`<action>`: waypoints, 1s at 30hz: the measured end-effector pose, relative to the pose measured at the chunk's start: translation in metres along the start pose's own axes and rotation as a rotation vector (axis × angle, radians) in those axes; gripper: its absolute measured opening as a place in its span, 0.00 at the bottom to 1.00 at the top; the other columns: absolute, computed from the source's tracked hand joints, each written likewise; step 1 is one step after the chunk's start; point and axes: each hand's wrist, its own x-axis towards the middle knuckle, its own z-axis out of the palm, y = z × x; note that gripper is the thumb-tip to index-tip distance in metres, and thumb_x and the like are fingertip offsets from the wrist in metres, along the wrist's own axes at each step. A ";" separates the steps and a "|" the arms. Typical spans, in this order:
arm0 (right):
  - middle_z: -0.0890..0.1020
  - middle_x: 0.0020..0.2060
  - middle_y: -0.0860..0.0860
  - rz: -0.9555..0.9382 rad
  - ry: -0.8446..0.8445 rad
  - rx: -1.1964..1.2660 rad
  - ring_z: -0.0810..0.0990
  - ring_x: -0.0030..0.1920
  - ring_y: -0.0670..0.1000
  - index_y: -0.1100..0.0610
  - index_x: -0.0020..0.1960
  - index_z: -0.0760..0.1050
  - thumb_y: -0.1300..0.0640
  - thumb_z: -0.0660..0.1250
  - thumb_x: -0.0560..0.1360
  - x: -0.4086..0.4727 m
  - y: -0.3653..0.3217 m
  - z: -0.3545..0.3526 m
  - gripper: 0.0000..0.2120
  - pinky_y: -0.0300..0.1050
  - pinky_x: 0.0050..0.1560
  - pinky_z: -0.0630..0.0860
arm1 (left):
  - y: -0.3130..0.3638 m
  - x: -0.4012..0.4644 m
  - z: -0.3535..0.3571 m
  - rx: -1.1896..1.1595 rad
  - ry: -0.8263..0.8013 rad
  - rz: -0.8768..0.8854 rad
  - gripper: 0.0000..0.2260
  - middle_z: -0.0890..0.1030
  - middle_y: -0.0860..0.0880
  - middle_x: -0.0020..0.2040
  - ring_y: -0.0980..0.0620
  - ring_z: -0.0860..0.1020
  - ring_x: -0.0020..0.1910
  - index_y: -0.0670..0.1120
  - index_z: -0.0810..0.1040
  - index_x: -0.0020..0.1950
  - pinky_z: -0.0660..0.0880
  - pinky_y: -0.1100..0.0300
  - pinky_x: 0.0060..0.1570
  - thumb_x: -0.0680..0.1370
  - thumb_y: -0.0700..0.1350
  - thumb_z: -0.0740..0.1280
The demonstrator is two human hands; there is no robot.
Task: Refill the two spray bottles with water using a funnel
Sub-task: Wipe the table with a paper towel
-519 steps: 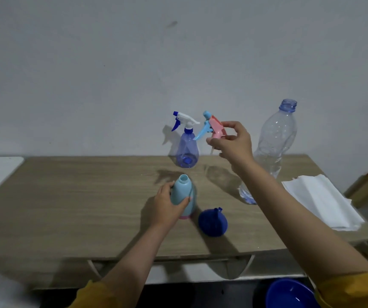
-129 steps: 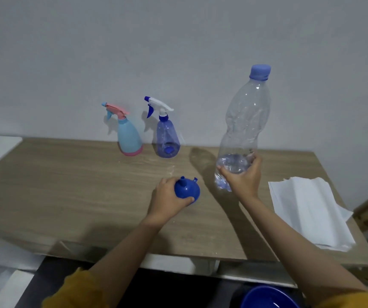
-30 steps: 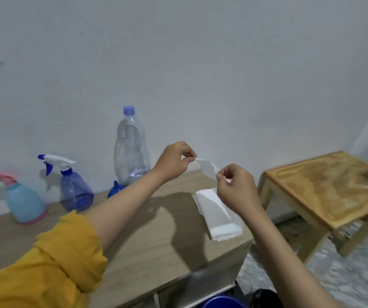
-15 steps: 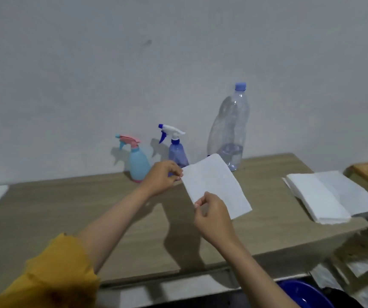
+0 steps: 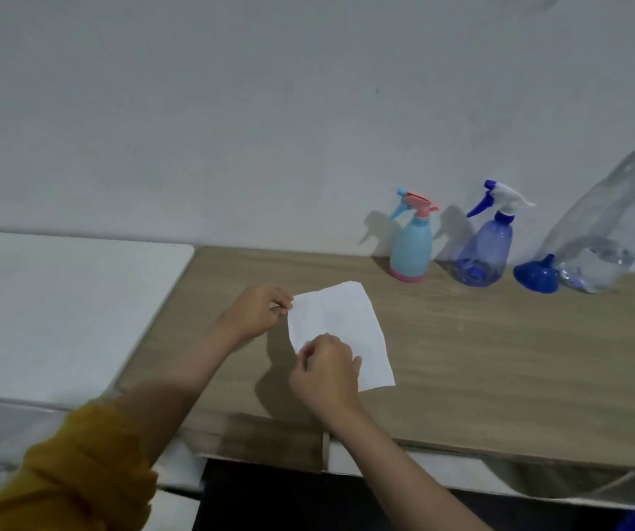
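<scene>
A white paper tissue (image 5: 340, 331) is spread low over the wooden table (image 5: 499, 358). My left hand (image 5: 256, 312) pinches its far left corner and my right hand (image 5: 325, 373) pinches its near edge. Against the wall stand the light blue spray bottle with a pink trigger head (image 5: 411, 247) and the clear blue spray bottle with a white trigger head (image 5: 486, 249), both with their heads on. To their right the blue funnel (image 5: 537, 275) sits mouth down beside the large clear water bottle (image 5: 607, 239), which holds a little water.
A white surface (image 5: 59, 312) adjoins the table on the left. The grey wall rises right behind the bottles. The table's front edge runs just below my right wrist, with dark space underneath.
The view has swung left, so the bottles now sit at the right. Both hands have lowered the tissue toward the table's left part, still pinching it.
</scene>
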 end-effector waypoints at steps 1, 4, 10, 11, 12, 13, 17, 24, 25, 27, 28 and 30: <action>0.77 0.46 0.51 0.004 -0.035 -0.018 0.74 0.54 0.54 0.56 0.42 0.76 0.59 0.60 0.71 0.002 -0.012 0.012 0.06 0.57 0.62 0.63 | -0.016 -0.004 -0.006 -0.002 0.000 -0.024 0.08 0.83 0.47 0.53 0.55 0.79 0.49 0.39 0.84 0.46 0.68 0.72 0.53 0.72 0.31 0.68; 0.77 0.51 0.52 0.007 -0.146 -0.045 0.72 0.59 0.55 0.56 0.47 0.77 0.59 0.61 0.71 0.004 -0.042 0.048 0.08 0.59 0.69 0.58 | -0.057 -0.018 -0.022 0.004 -0.032 -0.068 0.07 0.83 0.47 0.52 0.53 0.79 0.50 0.40 0.84 0.45 0.70 0.68 0.53 0.71 0.32 0.68; 0.75 0.59 0.54 -0.113 -0.218 -0.065 0.70 0.64 0.57 0.58 0.58 0.74 0.56 0.59 0.77 0.009 -0.068 0.087 0.12 0.59 0.70 0.57 | -0.098 -0.047 -0.041 0.142 -0.121 -0.166 0.17 0.81 0.44 0.58 0.45 0.78 0.56 0.40 0.82 0.53 0.73 0.57 0.58 0.70 0.46 0.62; 0.74 0.63 0.54 -0.134 -0.197 -0.086 0.68 0.67 0.57 0.58 0.62 0.72 0.55 0.57 0.78 0.015 -0.064 0.088 0.15 0.60 0.71 0.56 | -0.099 -0.052 -0.042 0.163 -0.106 -0.161 0.21 0.79 0.43 0.60 0.44 0.77 0.58 0.40 0.81 0.56 0.72 0.57 0.59 0.69 0.48 0.60; 0.70 0.69 0.55 -0.156 -0.185 -0.113 0.64 0.71 0.57 0.57 0.68 0.68 0.54 0.56 0.79 0.022 -0.057 0.089 0.18 0.62 0.73 0.52 | -0.099 -0.057 -0.041 0.187 -0.087 -0.143 0.24 0.77 0.43 0.63 0.43 0.76 0.61 0.40 0.79 0.60 0.71 0.56 0.61 0.69 0.49 0.59; 0.63 0.74 0.55 -0.186 -0.185 -0.150 0.58 0.75 0.56 0.56 0.72 0.63 0.54 0.55 0.79 0.031 -0.050 0.090 0.22 0.63 0.73 0.48 | -0.098 -0.061 -0.039 0.222 -0.078 -0.125 0.25 0.75 0.43 0.66 0.43 0.73 0.64 0.41 0.76 0.64 0.69 0.54 0.64 0.70 0.50 0.59; 0.47 0.79 0.51 -0.356 -0.278 -0.360 0.44 0.78 0.53 0.50 0.78 0.49 0.46 0.49 0.81 0.058 -0.009 0.100 0.27 0.66 0.73 0.41 | -0.097 -0.074 -0.015 0.400 -0.186 -0.122 0.28 0.55 0.47 0.78 0.47 0.55 0.76 0.48 0.54 0.77 0.51 0.44 0.73 0.79 0.54 0.57; 0.41 0.78 0.47 -0.394 -0.292 -0.430 0.39 0.78 0.47 0.51 0.79 0.41 0.44 0.45 0.81 0.071 0.019 0.102 0.29 0.60 0.74 0.37 | -0.095 -0.078 0.021 0.577 -0.302 -0.128 0.34 0.38 0.50 0.77 0.52 0.42 0.77 0.49 0.38 0.77 0.45 0.36 0.71 0.73 0.62 0.33; 0.41 0.78 0.47 -0.385 -0.284 -0.426 0.39 0.78 0.47 0.51 0.79 0.41 0.44 0.45 0.81 0.074 0.024 0.097 0.29 0.59 0.74 0.37 | -0.092 -0.074 0.025 0.584 -0.293 -0.118 0.34 0.37 0.50 0.77 0.52 0.42 0.77 0.49 0.37 0.77 0.45 0.36 0.71 0.72 0.62 0.31; 0.41 0.78 0.47 -0.370 -0.279 -0.431 0.39 0.78 0.47 0.52 0.79 0.41 0.43 0.45 0.81 0.079 0.036 0.086 0.30 0.58 0.74 0.38 | -0.083 -0.068 0.035 0.573 -0.281 -0.086 0.34 0.37 0.50 0.77 0.52 0.41 0.77 0.50 0.37 0.76 0.44 0.37 0.71 0.72 0.61 0.30; 0.41 0.78 0.47 -0.364 -0.278 -0.439 0.39 0.78 0.47 0.52 0.79 0.40 0.43 0.45 0.81 0.081 0.044 0.079 0.30 0.57 0.75 0.38 | -0.076 -0.064 0.041 0.565 -0.269 -0.066 0.34 0.38 0.50 0.77 0.52 0.42 0.77 0.50 0.37 0.76 0.44 0.37 0.71 0.72 0.61 0.30; 0.41 0.78 0.47 -0.350 -0.267 -0.447 0.39 0.78 0.47 0.52 0.79 0.40 0.43 0.45 0.81 0.083 0.060 0.065 0.30 0.56 0.75 0.39 | -0.062 -0.056 0.055 0.564 -0.261 -0.026 0.34 0.39 0.50 0.78 0.51 0.42 0.77 0.50 0.38 0.77 0.44 0.37 0.71 0.72 0.61 0.31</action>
